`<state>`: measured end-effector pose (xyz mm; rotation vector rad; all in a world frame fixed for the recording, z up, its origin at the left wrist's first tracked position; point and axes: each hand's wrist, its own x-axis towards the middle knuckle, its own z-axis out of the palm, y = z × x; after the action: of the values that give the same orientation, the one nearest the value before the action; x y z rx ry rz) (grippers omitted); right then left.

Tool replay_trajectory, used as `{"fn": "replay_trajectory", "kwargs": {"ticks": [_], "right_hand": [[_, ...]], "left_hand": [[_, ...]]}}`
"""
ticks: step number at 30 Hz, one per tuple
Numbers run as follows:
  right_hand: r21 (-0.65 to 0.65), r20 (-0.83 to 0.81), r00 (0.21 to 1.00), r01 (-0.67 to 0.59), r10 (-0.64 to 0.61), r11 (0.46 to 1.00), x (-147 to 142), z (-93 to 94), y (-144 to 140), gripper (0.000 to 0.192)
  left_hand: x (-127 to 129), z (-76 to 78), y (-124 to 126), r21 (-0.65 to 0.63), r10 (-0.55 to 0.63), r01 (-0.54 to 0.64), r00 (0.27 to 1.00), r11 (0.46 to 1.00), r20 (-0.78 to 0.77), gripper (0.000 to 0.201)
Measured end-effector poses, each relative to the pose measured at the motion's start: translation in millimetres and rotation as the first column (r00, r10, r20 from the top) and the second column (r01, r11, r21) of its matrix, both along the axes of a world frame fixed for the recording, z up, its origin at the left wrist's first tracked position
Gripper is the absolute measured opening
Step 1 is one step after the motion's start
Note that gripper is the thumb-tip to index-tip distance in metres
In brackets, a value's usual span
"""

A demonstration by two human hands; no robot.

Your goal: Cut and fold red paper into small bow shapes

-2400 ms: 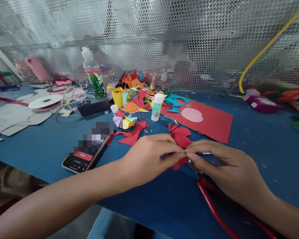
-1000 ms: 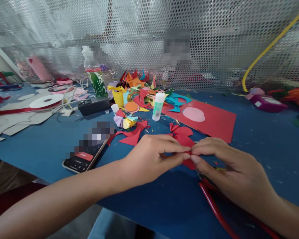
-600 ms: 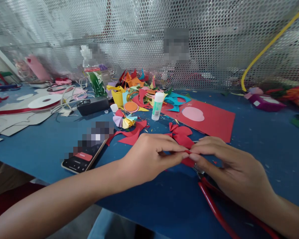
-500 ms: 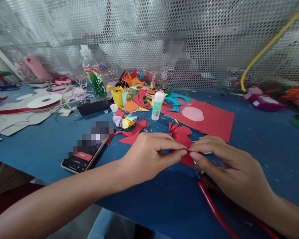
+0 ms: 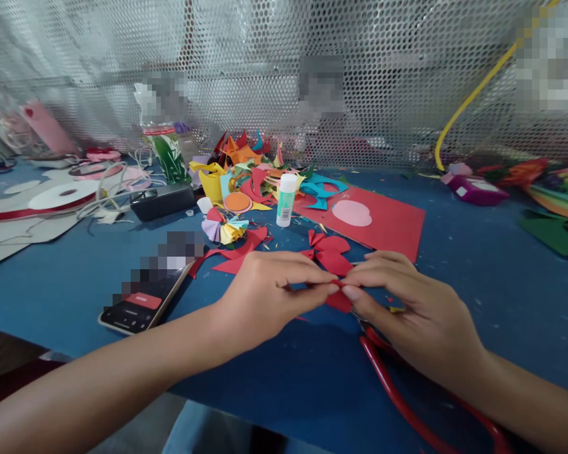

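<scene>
Between the fingertips of both hands is a small red paper piece [image 5: 339,299], partly hidden by the fingers. My left hand [image 5: 279,296] pinches its left side, with thumb and forefinger close together. From the right, my right hand [image 5: 402,309] pinches the same piece, its fingertips almost meeting the left ones. Just beyond the fingers lie several red paper cut-outs [image 5: 334,253]. Red-handled scissors [image 5: 390,391] rest on the table under my right hand, their blades mostly covered. A glue stick [image 5: 286,200] with a white cap stands upright behind the hands.
A phone [image 5: 151,287] lies left of my left hand. Behind are a pleated multicoloured paper rosette [image 5: 224,228], a heap of paper scraps [image 5: 246,164], a red sheet [image 5: 397,221] bearing a pink oval, a black box [image 5: 162,202], a bottle [image 5: 165,151] and a ribbon spool [image 5: 66,194].
The view has shifted slightly to the right, so everything sits further left. Both hands still pinch the red paper piece, with barely any change in their fingers.
</scene>
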<state>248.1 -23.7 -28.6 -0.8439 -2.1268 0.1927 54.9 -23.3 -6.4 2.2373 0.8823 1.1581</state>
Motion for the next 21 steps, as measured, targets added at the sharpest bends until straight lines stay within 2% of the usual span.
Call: {"fn": "replay_trajectory", "kwargs": {"ticks": [6, 15, 21], "right_hand": [[0.029, 0.013, 1.000, -0.004, 0.003, 1.000, 0.0, 0.3, -0.4, 0.009], [0.029, 0.025, 1.000, -0.002, 0.002, 1.000, -1.5, 0.5, 0.3, 0.007], [0.000, -0.035, 0.999, 0.008, -0.008, 1.000, -1.1, 1.7, -1.9, 0.008]], "left_hand": [[0.4, 0.6, -0.1, 0.019, 0.005, -0.006, 1.000, 1.000, 0.013, 0.006], [4.5, 0.2, -3.1, -0.206, 0.029, -0.017, 0.998, 0.978, 0.055, 0.009], [4.4, 2.2, -3.6, -0.320, 0.026, 0.002, 0.996, 0.947, 0.085, 0.014]]}}
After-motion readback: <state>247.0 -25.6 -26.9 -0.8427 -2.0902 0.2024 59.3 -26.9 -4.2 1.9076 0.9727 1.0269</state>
